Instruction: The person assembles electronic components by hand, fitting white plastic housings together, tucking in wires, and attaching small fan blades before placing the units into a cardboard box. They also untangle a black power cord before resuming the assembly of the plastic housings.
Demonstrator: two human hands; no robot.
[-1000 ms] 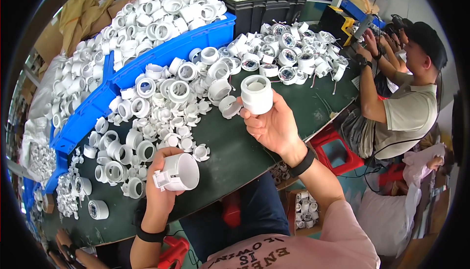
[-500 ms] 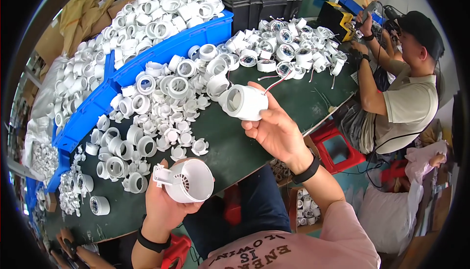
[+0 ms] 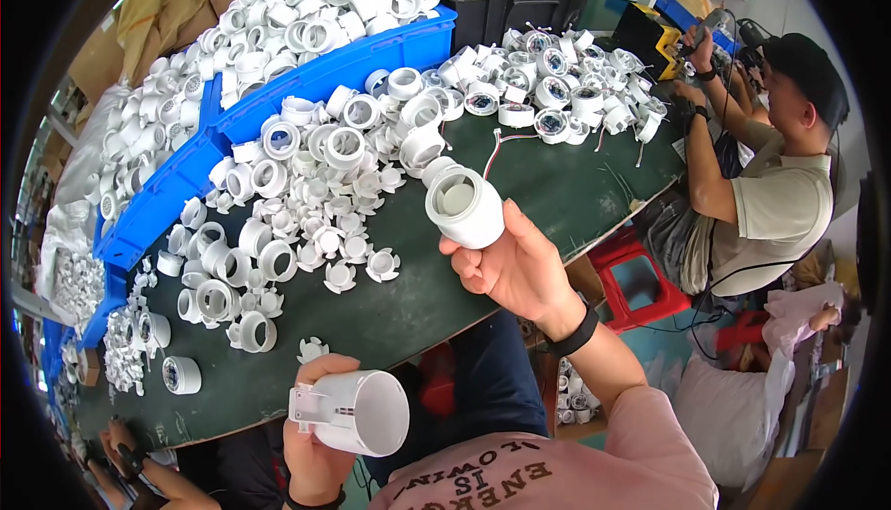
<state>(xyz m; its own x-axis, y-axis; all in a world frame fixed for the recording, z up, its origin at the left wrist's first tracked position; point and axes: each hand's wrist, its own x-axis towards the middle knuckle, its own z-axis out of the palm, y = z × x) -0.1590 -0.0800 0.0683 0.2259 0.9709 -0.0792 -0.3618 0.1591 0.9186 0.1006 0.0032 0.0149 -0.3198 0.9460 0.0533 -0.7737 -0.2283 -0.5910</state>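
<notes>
Far left, white parts crowd the blue bins point(image 3: 167, 202), and a short white housing with a dark round face point(image 3: 188, 375) sits alone on the green table point(image 3: 422, 273). White rings point(image 3: 252, 236) lie heaped beyond your left hand point(image 3: 314, 459), and here it is, fingers wrapped against the white bracketed cup point(image 3: 348, 414), some hidden behind it, the cup's open mouth tipped rightward, off the table's near edge! Petal-shaped white clips point(image 3: 383, 266) lie scattered across the middle. Now your right hand point(image 3: 522, 267): thumb and curled fingers pinch the white collared housing point(image 3: 473, 222) above the table, open end up and leftward, red-and-white wires point(image 3: 494, 153) just behind. Far right, a co-worker point(image 3: 780, 190) sits
</notes>
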